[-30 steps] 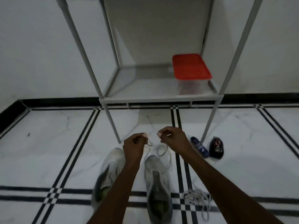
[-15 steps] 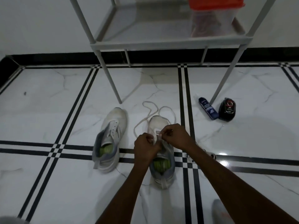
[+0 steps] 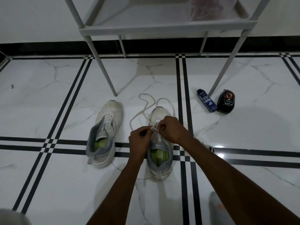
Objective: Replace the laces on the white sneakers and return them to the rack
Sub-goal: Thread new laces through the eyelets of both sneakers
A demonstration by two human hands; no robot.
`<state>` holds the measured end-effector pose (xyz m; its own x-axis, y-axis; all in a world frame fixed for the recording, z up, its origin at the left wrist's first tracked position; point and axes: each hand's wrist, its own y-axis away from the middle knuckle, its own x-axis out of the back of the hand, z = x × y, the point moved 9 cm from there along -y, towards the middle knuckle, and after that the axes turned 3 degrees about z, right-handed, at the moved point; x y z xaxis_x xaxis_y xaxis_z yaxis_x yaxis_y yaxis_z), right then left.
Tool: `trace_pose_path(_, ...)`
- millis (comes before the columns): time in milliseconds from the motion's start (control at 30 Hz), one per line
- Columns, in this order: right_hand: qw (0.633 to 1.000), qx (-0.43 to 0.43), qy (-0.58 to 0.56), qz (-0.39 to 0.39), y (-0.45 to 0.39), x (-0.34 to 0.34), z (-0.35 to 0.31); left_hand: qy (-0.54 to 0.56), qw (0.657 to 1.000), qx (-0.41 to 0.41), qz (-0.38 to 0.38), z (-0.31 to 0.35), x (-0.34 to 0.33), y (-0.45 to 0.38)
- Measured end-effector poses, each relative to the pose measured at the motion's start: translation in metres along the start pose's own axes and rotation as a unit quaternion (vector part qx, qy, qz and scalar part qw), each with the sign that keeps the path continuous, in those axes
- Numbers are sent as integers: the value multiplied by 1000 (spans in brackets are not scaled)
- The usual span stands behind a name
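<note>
Cleaner bottle (image 3: 207,100) & black tin (image 3: 226,101) by rack leg (image 3: 222,70); R of sneaker (image 3: 159,150).

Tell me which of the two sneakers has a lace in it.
The right sneaker, under both hands; its lace loops past the toe. The left sneaker shows bare eyelets.

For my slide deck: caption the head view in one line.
Both hands, left hand and right hand, thread a lace into one sneaker.
</note>
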<state>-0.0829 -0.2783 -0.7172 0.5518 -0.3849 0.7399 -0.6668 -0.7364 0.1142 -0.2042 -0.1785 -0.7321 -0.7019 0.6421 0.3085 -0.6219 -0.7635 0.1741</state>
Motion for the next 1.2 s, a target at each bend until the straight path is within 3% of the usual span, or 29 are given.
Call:
trace_pose_path(233, 997, -30, 60, -41, -8, -10, 1, -35, 998, -44, -20, 8, -4, -3)
trace_pose_path(333, 998, -50, 0, -37, -9, -10, 9, -7, 1000, 1, -19, 1, -3, -2)
trace_pose_path(433, 992, -89, -85, 11, -3, -1, 20, 24, 997, 65, -44, -15, -6, -5)
trace_pose_path(667, 986, -94, -106, 84, 4, -9, 17, 113, 982, 148, -20, -28, -10, -2)
trace_pose_path(767, 968, -98, -70, 222, 19, 20, 7, 77, 988, 136, 15, -34, -6, -8)
trace_pose_path(800, 966, -105, -54, 229, 22, 27, 4, 54, 991, 123, 25, -33, -5, -10)
trace_pose_path(867, 985, -128, -41, 111, 18, 11, 5, 25, 993, 109, 36, -29, -5, -13)
trace_pose_path(933, 979, -180, -97, -5, 19, -8, 15, 24, 995, 92, 26, -24, -8, -13)
trace_pose_path(1067, 975, -175, -132, 16, 17, -8, 25, -42, 997, 45, -40, -7, -18, -12)
trace_pose_path(1133, 974, -164, -143, 60, 23, -3, 26, -63, 997, 24, 43, 15, 12, -23)
trace_pose_path(1200, 971, -166, -154, 82, 27, 3, 29, -29, 965, 15, 259, 43, 89, -40)
